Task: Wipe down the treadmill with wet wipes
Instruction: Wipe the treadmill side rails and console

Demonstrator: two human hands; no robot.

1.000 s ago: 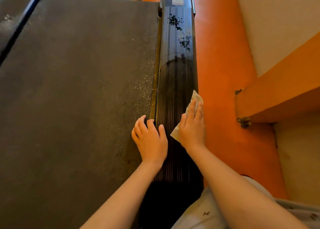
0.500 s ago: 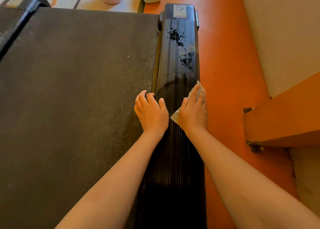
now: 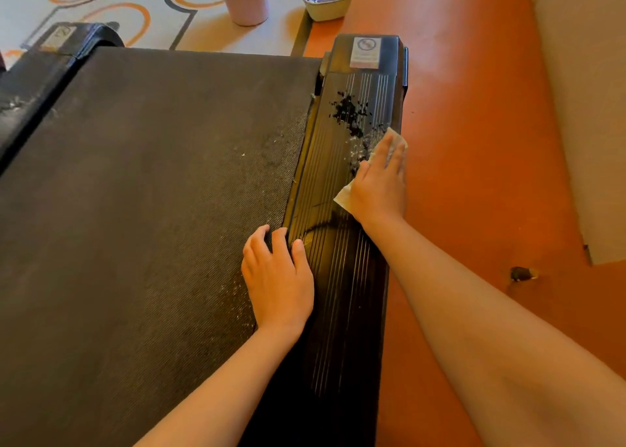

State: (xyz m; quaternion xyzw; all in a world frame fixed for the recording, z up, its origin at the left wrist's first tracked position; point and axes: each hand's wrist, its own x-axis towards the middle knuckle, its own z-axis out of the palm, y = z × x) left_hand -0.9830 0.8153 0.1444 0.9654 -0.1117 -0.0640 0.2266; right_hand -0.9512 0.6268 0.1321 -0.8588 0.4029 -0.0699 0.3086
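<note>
The flat right hand (image 3: 381, 179) presses a white wet wipe (image 3: 342, 198) onto the ribbed black treadmill rail (image 3: 342, 297), centre right; the relaxed, empty left hand (image 3: 277, 277) rests lower.

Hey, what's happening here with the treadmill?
A person is wiping the treadmill's side rail. The right hand presses a wet wipe flat on the rail, at the edge of a patch of dark crumbs near the far end. The left hand rests at the seam between the belt and the rail. The crumbs are not yet wiped off.
</note>
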